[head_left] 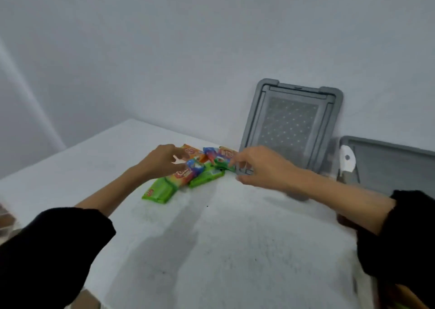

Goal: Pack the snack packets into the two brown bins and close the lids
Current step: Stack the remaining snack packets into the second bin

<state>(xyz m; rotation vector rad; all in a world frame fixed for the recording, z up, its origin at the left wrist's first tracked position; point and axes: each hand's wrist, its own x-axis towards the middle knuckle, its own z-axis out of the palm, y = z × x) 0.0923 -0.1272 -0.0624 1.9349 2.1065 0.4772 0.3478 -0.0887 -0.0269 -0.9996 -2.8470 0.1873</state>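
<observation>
**Both hands at the snack pile**

A cluster of snack packets (188, 174) lies on the white worktop (223, 238), toward 12 o'clock from the person, just in front of the wall. The wrappers are green, orange, red and blue; the printing on them is too blurred to read, so no brand can be told.

The left hand (162, 160) sits over the 9 o'clock side of the pile, fingers curled loosely and touching a multicoloured packet; whether its grip has closed on anything cannot be told. The right hand (261, 167) reaches in from 3 o'clock, thumb and fingertips pinched on the edge of a green packet (223, 165).

A grey lid (292, 125) leans upright against the wall behind the right hand. A second grey lid (390, 162) stands at 2 o'clock, with a white latch (347, 159) on its near corner. Both black sleeves (54, 247) fill the lower corners.
</observation>
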